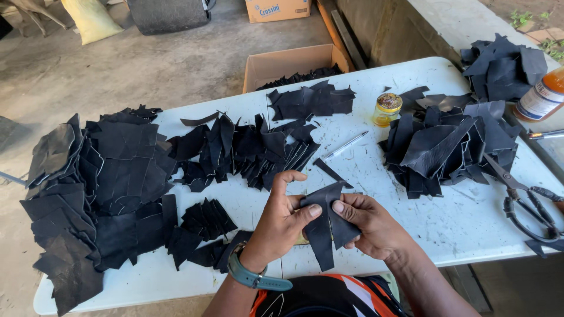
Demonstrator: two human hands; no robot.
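Leather piece pinched in both your hands at table's near edge: left hand and right hand thumbs on top. Likely inspecting or folding; next needs firm grip, aligned edges.

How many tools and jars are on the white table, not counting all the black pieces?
Scissors: 1
Pens: 1
Small jars with yellow stuff: 1
Big orange bottles: 1
Total: 4

A metal tip also pokes in at the right edge; too little shows to name it. Both hands, left hand and right hand, hold one black leather piece.
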